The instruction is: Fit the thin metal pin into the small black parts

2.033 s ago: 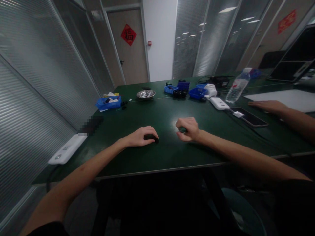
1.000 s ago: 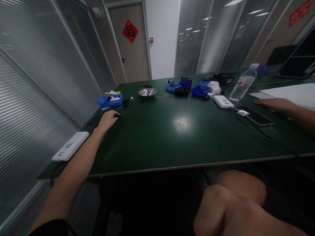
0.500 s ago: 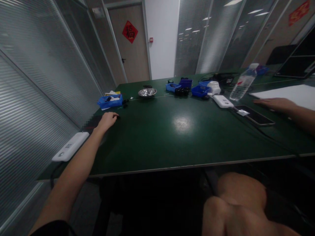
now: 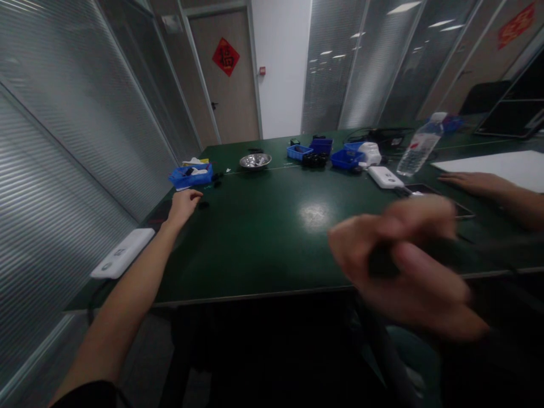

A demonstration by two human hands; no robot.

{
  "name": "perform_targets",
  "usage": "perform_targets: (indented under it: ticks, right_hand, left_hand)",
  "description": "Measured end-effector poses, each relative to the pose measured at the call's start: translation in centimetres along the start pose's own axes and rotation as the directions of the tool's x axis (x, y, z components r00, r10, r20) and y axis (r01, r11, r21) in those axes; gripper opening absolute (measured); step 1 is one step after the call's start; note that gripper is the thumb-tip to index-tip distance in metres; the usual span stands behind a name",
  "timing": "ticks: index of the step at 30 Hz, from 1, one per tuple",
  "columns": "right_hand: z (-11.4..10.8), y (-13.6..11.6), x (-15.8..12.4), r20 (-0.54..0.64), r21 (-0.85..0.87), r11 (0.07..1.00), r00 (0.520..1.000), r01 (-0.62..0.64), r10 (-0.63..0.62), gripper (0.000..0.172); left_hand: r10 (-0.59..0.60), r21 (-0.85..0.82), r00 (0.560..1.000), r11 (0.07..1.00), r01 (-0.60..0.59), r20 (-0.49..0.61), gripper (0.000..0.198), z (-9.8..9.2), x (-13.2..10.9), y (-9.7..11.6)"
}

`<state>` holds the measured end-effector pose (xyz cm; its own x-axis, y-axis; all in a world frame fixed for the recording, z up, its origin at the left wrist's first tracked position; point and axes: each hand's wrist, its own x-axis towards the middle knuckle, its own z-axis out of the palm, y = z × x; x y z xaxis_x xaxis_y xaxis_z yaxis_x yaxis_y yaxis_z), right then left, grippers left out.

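My left hand (image 4: 185, 207) is above the left side of the green table (image 4: 263, 243), its fingers bent and pinched together. What they hold, if anything, is too small to make out. A small dark piece (image 4: 204, 205) lies on the table just beside its fingertips. Close to the camera, my right hand (image 4: 403, 266) hovers over the table's front edge, smeared by motion. Its fingers look curled, with a dark gap between them and the thumb; whether something is in it does not show. Beyond my left hand stands a blue tray (image 4: 191, 180) with white and dark items.
A metal bowl (image 4: 255, 162) and several blue bins (image 4: 346, 160) stand farther back. White power banks (image 4: 123, 253) lie left and right. A phone (image 4: 463, 212), partly hidden, a water bottle (image 4: 423, 144) and another person's hand (image 4: 471, 182) beside a white sheet (image 4: 501, 161) are at right.
My right hand has risen from near the lap to over the table edge. My left hand has drawn slightly back and left, and the small dark piece beside it shows more clearly.
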<state>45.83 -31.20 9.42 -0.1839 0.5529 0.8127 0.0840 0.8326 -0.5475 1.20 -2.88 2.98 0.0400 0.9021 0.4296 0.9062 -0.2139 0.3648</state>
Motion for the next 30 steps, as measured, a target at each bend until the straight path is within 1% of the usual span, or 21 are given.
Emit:
perform_targets:
  ticks: [3, 4, 5, 6, 8, 9, 10, 12, 13, 14, 18, 21, 24, 30]
  right_hand:
    - [-0.6, 6.1, 4.1, -0.039, -0.022, 0.999, 0.998, -0.047, 0.046, 0.026]
    - [-1.1, 8.3, 5.1, -0.007, -0.084, 0.992, 0.996, -0.093, 0.093, 0.024]
    - [-1.8, 10.5, 5.7, 0.028, -0.192, 0.971, 0.988, -0.142, 0.15, 0.023]
    - [-2.6, 12.8, 6.0, 0.068, -0.324, 0.931, 0.978, -0.168, 0.199, 0.023]
    - [-4.6, 16.9, 6.0, 0.11, -0.556, 0.807, 0.944, -0.201, 0.311, 0.025]
    - [-5.6, 18.6, 5.7, 0.128, -0.636, 0.74, 0.915, -0.222, 0.384, 0.028]
    - [-6.5, 20.1, 5.4, 0.121, -0.699, 0.671, 0.884, -0.246, 0.451, 0.03]
    - [-7.8, 22.3, 4.8, 0.101, -0.766, 0.571, 0.821, -0.296, 0.562, 0.033]
    - [-8.1, 23.0, 4.5, 0.085, -0.775, 0.548, 0.807, -0.314, 0.584, 0.033]
    - [-8.3, 23.5, 4.4, 0.081, -0.776, 0.544, 0.805, -0.319, 0.587, 0.034]
    - [-8.1, 23.9, 4.1, 0.148, -0.814, 0.524, 0.782, -0.251, 0.605, 0.037]
    - [-8.0, 23.8, 4.1, 0.161, -0.831, 0.508, 0.775, -0.227, 0.611, 0.037]
    - [-8.1, 23.9, 4.1, 0.162, -0.839, 0.499, 0.774, -0.219, 0.612, 0.037]
    - [-8.0, 24.1, 4.0, 0.165, -0.862, 0.471, 0.773, -0.189, 0.612, 0.037]
  left_hand:
    - [-0.043, -0.055, 0.999, 0.998, 0.041, -0.024, 0.022, -0.3, 0.1, 0.0]
    - [-0.061, -0.072, 0.998, 0.996, 0.06, -0.019, 0.02, -0.4, 0.1, 0.0]
    - [-0.08, -0.087, 0.997, 0.993, 0.079, -0.009, 0.019, -0.5, 0.2, -0.1]
    - [-0.097, -0.1, 0.995, 0.99, 0.096, 0.004, 0.018, -0.4, 0.2, -0.2]
    - [-0.131, -0.136, 0.991, 0.981, 0.135, 0.035, 0.018, -0.2, 0.4, -0.5]
    - [-0.147, -0.169, 0.988, 0.974, 0.154, 0.055, 0.02, 0.0, 0.5, -0.7]
    - [-0.163, -0.209, 0.984, 0.962, 0.175, 0.075, 0.023, 0.3, 0.6, -1.0]
    - [-0.198, -0.289, 0.975, 0.932, 0.219, 0.101, 0.03, 1.0, 0.8, -1.6]
    - [-0.214, -0.319, 0.971, 0.918, 0.238, 0.108, 0.033, 1.3, 0.9, -2.0]
    - [-0.23, -0.339, 0.967, 0.906, 0.255, 0.113, 0.035, 1.6, 0.9, -2.3]
    - [-0.291, -0.385, 0.946, 0.864, 0.323, 0.142, 0.037, 2.2, 0.9, -2.9]
    - [-0.315, -0.431, 0.936, 0.831, 0.352, 0.158, 0.038, 2.1, 0.7, -2.5]
    - [-0.313, -0.454, 0.934, 0.817, 0.357, 0.17, 0.041, 2.0, 0.5, -1.8]
    - [-0.313, -0.401, 0.938, 0.848, 0.346, 0.149, 0.039, 1.7, 0.2, -1.0]
